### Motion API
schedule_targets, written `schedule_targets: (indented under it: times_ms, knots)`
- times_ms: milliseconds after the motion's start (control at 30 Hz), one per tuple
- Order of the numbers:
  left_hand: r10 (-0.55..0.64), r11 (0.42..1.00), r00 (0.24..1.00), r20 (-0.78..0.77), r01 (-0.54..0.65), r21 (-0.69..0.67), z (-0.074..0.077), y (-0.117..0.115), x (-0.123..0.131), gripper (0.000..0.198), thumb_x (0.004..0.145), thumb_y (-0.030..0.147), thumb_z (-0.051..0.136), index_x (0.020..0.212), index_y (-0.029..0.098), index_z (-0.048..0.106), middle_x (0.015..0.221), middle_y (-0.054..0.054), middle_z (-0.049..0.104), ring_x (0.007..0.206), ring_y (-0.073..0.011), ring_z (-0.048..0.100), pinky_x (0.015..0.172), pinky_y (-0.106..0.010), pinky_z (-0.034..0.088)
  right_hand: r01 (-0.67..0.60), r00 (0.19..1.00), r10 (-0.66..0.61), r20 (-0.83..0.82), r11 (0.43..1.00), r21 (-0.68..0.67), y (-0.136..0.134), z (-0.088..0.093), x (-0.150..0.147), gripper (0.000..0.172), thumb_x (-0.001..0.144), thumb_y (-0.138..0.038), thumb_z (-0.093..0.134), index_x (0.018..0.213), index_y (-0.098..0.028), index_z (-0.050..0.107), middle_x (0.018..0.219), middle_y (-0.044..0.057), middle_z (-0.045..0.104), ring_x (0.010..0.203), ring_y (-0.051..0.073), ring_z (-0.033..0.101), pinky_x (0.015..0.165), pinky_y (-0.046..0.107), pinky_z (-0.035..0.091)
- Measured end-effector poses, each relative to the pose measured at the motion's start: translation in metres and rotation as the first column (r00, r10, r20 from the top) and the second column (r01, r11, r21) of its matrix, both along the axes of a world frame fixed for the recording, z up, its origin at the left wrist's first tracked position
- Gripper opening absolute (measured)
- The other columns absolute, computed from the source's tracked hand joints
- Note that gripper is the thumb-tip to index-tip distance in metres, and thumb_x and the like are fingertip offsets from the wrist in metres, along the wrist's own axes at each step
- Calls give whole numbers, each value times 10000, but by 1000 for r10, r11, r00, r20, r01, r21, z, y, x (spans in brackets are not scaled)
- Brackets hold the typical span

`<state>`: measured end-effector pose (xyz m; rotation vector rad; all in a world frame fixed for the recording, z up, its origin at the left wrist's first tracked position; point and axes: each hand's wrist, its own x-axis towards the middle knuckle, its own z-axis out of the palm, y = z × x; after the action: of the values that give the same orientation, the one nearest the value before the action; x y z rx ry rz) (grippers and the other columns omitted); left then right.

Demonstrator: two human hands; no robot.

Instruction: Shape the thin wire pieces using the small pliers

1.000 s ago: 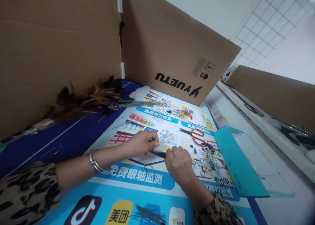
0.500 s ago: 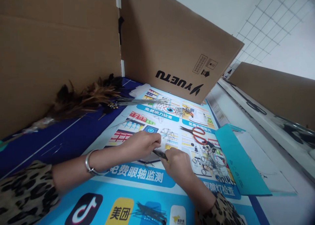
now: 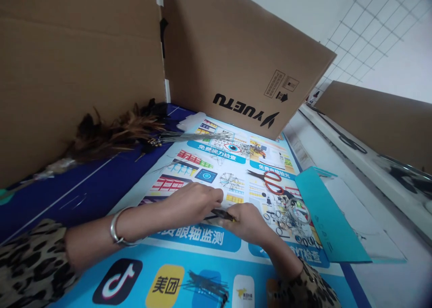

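Note:
My right hand (image 3: 248,222) is closed around a pair of pliers (image 3: 222,214) with dark jaws and a trace of yellow on the handle. The jaws point left, towards my left hand (image 3: 199,202), whose fingers are pinched together just beside them. What the left fingers hold is too small or hidden to make out. Beyond my hands lies a small round piece of bent wire (image 3: 230,180). Red-handled scissors (image 3: 273,181) rest to the right, near a heap of wire rings and loops (image 3: 286,216). A bundle of dark short wires (image 3: 205,285) lies close to me.
A printed blue and white sheet (image 3: 199,265) covers the work surface. Brown feathers (image 3: 118,128) and a bundle of long thin wires (image 3: 195,137) lie at the back left. Cardboard walls (image 3: 229,51) stand behind. A turquoise folder (image 3: 330,218) lies on the right.
The pliers have turned flatter, their jaws now pointing more to the left. My right wrist has shifted slightly to the right, and my left forearm a little to the left.

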<state>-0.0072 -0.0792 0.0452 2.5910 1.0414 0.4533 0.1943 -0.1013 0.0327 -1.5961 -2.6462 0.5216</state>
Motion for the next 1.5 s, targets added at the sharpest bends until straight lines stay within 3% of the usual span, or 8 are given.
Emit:
schedule_targets:
  times_ms: [267, 367, 533, 700, 933, 1200, 1333, 1500]
  knots:
    - [-15, 1000, 1000, -16, 15, -2, -2, -8, 1, 169, 852, 217, 398, 858, 185, 565, 724, -42, 651, 642, -180, 573, 544, -260, 285, -51, 997, 42, -62, 987, -151, 3, -2, 6, 365, 799, -491, 519, 643, -172, 605, 542, -50, 481, 527, 78, 412, 486, 201, 208]
    - [36, 999, 999, -16, -37, -30, -1, -6, 2, 180, 855, 226, 398, 848, 193, 575, 715, -34, 650, 648, -180, 576, 550, -254, 288, -69, 997, 68, -27, 996, -54, 1, -2, 5, 342, 812, -476, 515, 663, -180, 596, 588, -39, 525, 544, 85, 434, 491, 211, 203]
    - [250, 962, 967, 55, -241, -125, -5, 15, -8, 181, 837, 288, 427, 807, 207, 586, 670, -3, 626, 611, -157, 551, 549, -233, 306, -29, 1000, 31, -6, 980, 195, -1, -11, 2, 287, 825, -442, 524, 692, -188, 542, 709, -7, 555, 629, 108, 466, 511, 220, 221]
    - [242, 884, 968, 64, -193, -427, -26, 41, -27, 187, 795, 323, 450, 775, 200, 589, 611, 33, 604, 566, -137, 542, 520, -206, 346, 79, 994, -54, -92, 951, 299, 4, -29, 2, 278, 843, -405, 515, 683, -181, 473, 724, 6, 524, 684, 118, 472, 556, 216, 277]
    - [121, 935, 991, 54, -96, -341, -43, 47, -29, 156, 756, 280, 504, 729, 203, 637, 769, 14, 638, 740, -151, 570, 647, -205, 377, 106, 988, -63, -141, 942, 320, 8, -37, 4, 291, 837, -412, 524, 672, -188, 441, 708, -8, 505, 678, 113, 463, 558, 219, 276]
    - [119, 967, 993, -12, -119, -226, -29, 34, -23, 157, 769, 291, 525, 822, 197, 639, 833, -20, 609, 755, -167, 546, 664, -231, 375, 116, 985, -67, -156, 937, 331, 9, -39, 4, 290, 838, -413, 521, 669, -189, 447, 696, -10, 495, 684, 114, 467, 567, 217, 284]
    - [-58, 961, 993, -104, 27, -275, -10, 17, -17, 129, 768, 300, 545, 807, 221, 639, 807, -1, 621, 717, -157, 556, 623, -232, 356, 118, 985, -67, -158, 934, 338, 9, -40, 4, 285, 838, -410, 520, 671, -188, 454, 703, -6, 505, 702, 120, 478, 587, 217, 296]
    - [-16, 977, 964, -267, -41, -208, -10, -1, -10, 192, 693, 334, 635, 859, 241, 605, 862, -4, 645, 750, -204, 580, 537, -248, 293, 112, 984, -60, -166, 937, 330, 9, -39, 4, 275, 840, -407, 515, 682, -188, 465, 718, -1, 518, 707, 119, 481, 591, 213, 302]
